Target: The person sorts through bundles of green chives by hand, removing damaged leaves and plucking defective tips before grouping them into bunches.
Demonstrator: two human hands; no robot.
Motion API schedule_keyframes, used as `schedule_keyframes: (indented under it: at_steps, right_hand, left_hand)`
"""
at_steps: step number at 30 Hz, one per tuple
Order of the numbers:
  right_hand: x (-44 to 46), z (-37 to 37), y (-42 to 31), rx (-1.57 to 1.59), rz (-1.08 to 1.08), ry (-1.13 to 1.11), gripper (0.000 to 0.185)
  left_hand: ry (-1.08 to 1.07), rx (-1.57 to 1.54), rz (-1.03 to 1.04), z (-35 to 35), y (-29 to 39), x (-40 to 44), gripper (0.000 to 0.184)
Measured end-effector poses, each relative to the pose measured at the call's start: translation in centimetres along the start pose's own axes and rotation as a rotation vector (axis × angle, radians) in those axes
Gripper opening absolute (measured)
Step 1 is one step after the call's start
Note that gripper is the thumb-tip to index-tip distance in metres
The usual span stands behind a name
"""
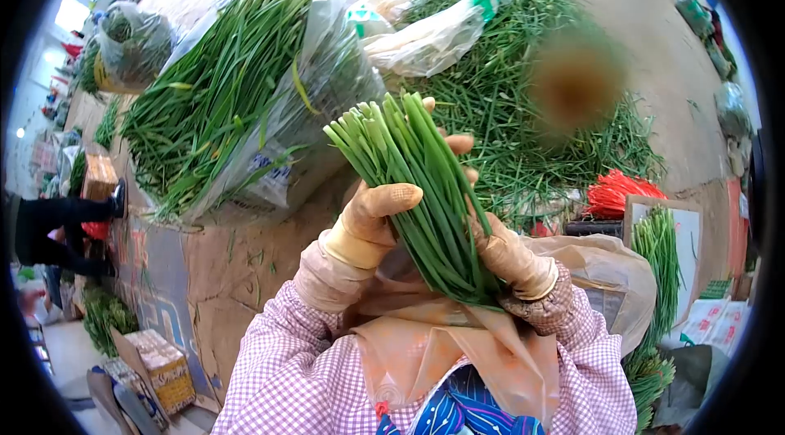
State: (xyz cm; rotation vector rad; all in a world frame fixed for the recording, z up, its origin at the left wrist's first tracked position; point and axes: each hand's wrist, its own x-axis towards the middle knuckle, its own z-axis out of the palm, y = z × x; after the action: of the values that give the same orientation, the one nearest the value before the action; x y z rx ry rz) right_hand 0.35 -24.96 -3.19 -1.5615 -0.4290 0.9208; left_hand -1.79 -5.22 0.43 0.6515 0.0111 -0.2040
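A thick bunch of garlic chives (421,198) is in front of my chest, its pale cut ends tilted up and away to the left. My left hand (372,218) is closed around it, with the thumb across the front and fingertips showing past its far side. Against the lower right side of the bunch, my right hand (511,255) is also closed; its fingers are partly hidden behind the leaves. Both hands wear tan gloves. Beyond them lie a large heap of loose chives (237,75) in a clear plastic bag (331,67) and scattered chives (523,100).
Red ties (621,192) lie at right, near more bunched chives (657,247). A white and green plastic bag (441,38) rests on the scattered heap. At left are a bagged bundle (135,42), a box (168,374) and another person's dark-trousered leg (69,214). A blurred brown spot covers the upper right.
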Motion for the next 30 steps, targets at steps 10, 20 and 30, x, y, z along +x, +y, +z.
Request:
schedule_keyframes:
  at_steps: [10,20,30]
  right_hand:
    - [-4.5,-8.3,-2.2,-0.169,-0.08,-0.086,0.075]
    - [0.6,-7.8,-9.2,-0.804,-0.969,0.5,0.072]
    - [0.3,-8.9,-8.0,-0.624,-0.786,0.406,0.032]
  left_hand:
    - [-0.171,-0.001,-0.058,0.8,-2.3,4.4,0.09]
    - [-0.003,0.532,-0.436,5.3,-2.1,3.7,0.041]
    - [-0.083,0.503,-0.442,1.6,-5.4,4.8,0.051]
